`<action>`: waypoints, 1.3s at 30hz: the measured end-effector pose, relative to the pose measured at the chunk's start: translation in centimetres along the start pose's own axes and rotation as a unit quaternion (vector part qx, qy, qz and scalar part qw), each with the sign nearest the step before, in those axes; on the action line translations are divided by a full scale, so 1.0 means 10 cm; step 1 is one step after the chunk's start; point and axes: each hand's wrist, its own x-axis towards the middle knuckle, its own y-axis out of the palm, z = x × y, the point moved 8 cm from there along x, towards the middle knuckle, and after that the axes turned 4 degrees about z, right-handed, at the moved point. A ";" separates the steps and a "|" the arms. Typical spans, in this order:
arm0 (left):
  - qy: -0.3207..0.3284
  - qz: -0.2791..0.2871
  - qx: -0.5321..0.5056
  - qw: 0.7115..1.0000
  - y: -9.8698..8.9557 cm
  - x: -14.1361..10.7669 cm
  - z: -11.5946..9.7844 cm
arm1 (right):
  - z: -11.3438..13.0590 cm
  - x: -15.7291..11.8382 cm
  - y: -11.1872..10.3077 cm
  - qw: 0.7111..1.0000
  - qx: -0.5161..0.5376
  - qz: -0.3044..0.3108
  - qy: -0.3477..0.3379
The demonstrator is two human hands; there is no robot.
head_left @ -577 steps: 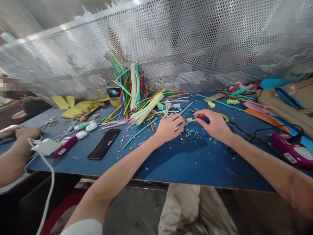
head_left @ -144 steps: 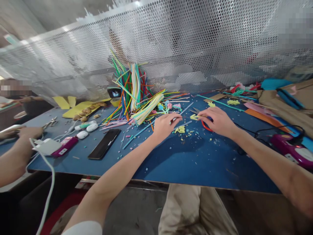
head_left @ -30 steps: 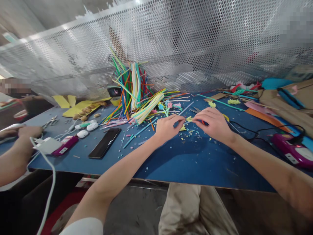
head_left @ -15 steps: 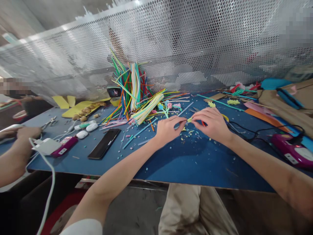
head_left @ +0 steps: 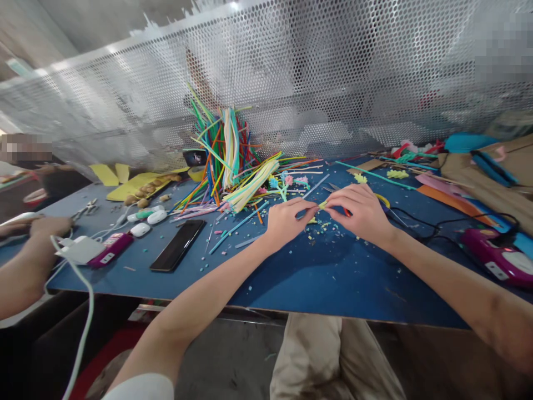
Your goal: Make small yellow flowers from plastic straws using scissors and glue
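Note:
A small yellow piece (head_left: 322,205) is pinched between my left hand (head_left: 287,221) and my right hand (head_left: 360,211), fingertips close together above the blue table. Its shape is mostly covered by the fingers. Scissors (head_left: 332,188) lie partly under my right hand. Just behind my hands are small pink and blue fluffy flowers (head_left: 288,180) on green stems. A bundle of pale yellow and white pipe cleaners (head_left: 252,186) rests to their left. Yellow fluffy pieces (head_left: 397,174) lie beyond my right hand, and tiny trimmings are scattered beneath both hands.
A black phone (head_left: 178,245) and purple power strip (head_left: 110,250) lie left; another purple strip (head_left: 497,255) with cables is at right. Upright colourful pipe cleaners (head_left: 231,147) stand before a perforated metal screen (head_left: 333,83). Another person's arm (head_left: 25,264) reaches in at far left.
My two hands hold nearly the same pose, with only slight finger movement around the yellow piece.

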 end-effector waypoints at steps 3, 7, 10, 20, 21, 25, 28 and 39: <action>-0.001 -0.001 -0.004 1.000 -0.01 0.00 0.00 | 0.02 -0.01 0.00 1.000 -0.002 0.001 -0.005; -0.003 -0.002 -0.009 1.000 -0.02 0.00 -0.01 | 0.01 -0.02 -0.04 1.000 0.017 -0.005 0.008; -0.003 -0.010 -0.005 1.000 -0.04 0.00 -0.02 | -0.04 -0.03 -0.06 0.999 0.027 -0.005 0.036; -0.004 -0.032 0.002 0.999 -0.11 0.02 -0.03 | -0.15 -0.05 -0.04 0.998 0.025 -0.002 0.058; -0.003 -0.032 0.001 0.999 -0.12 0.02 -0.03 | -0.15 -0.05 -0.03 0.998 0.024 -0.001 0.058; -0.002 -0.035 0.002 0.999 -0.13 0.02 -0.02 | -0.17 -0.04 -0.02 0.998 0.016 0.003 0.064; -0.002 -0.032 -0.002 0.999 -0.12 0.02 -0.02 | -0.18 -0.04 -0.02 0.998 0.009 0.002 0.065; -0.015 -0.021 -0.001 1.000 -0.08 0.02 0.06 | -0.25 -0.07 -0.01 0.995 0.005 -0.006 0.103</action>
